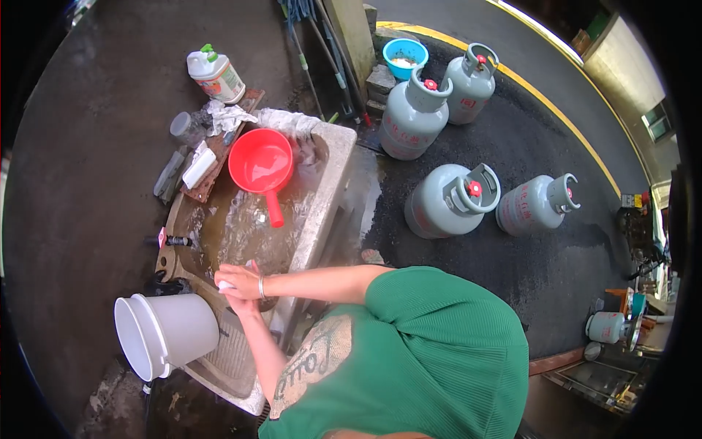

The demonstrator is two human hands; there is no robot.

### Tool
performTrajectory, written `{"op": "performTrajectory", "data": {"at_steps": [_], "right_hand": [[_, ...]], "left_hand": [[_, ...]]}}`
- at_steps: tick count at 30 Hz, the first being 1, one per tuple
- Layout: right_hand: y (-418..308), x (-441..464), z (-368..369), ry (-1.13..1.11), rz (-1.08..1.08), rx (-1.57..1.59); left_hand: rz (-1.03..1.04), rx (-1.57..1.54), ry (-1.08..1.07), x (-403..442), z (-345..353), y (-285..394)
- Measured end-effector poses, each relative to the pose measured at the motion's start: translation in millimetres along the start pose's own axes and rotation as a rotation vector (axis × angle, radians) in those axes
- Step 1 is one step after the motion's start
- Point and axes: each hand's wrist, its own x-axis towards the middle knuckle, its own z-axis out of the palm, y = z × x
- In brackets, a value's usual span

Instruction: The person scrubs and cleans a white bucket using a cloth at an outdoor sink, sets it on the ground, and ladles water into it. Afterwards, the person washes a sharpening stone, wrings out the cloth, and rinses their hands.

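Observation:
My two hands are pressed together over the stone sink (322,197). My right hand (235,275), with a bracelet at its wrist, lies across my left hand (244,303). A small white piece (226,286) shows between the fingers; its kind is unclear, and the hands partly hide it. Both hands look closed around it. Beyond them, a red dipper (261,159) rests in the sink with its handle towards me. Near my hands, a dark tap (178,241) reaches over the basin's left side.
A white bucket (179,329) lies tilted by the washboard end of the sink. On the far ledge are a white jug (216,75), a clear jar (187,129) and a white brush-like block (199,167). Several grey gas cylinders (414,119) and a blue basin (405,58) stand to the right.

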Motion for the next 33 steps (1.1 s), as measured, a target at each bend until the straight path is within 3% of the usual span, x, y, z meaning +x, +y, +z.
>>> {"op": "performTrajectory", "data": {"at_steps": [2, 4, 7, 11, 14, 16, 17, 21, 28, 30, 31, 33], "right_hand": [[10, -5, 0, -0.055, -0.321, -0.072], [0, 9, -27, -0.059, -0.164, 0.058], [43, 44, -37, 0.059, -0.085, -0.005], [74, 88, -68, 0.029, 0.42, -0.097], [92, 90, -83, 0.18, 0.257, -0.006], [97, 90, -92, 0.118, 0.195, 0.001], [96, 88, -97, 0.075, 0.196, 0.051], [97, 83, -97, -0.069, 0.177, 0.213], [97, 57, -68, -0.099, 0.044, 0.31], [105, 49, -57, -0.118, 0.081, 0.353], [119, 48, -50, -0.191, 0.102, 0.385], [93, 42, -60, -0.233, 0.33, 0.723]], "left_hand": [[0.013, -0.026, -0.031, 5, 7, 3], [0.003, -0.059, -0.065, 26, 12, -4], [-0.024, -0.083, -0.088, 68, 18, -20], [-0.049, 0.088, -0.063, 119, 19, -45], [-0.016, 0.241, 0.118, 123, 43, -60], [0.0, 0.321, 0.216, 121, 50, -61], [-0.031, 0.259, 0.125, 117, 50, -62], [-0.035, 0.166, 0.08, 113, 38, -63], [0.145, 0.067, 0.235, 94, 8, -57], [0.276, 0.159, 0.331, 100, -14, -58], [0.4, 0.172, 0.442, 59, 41, -56], [0.466, 0.325, 0.462, 47, 52, -55]]}}
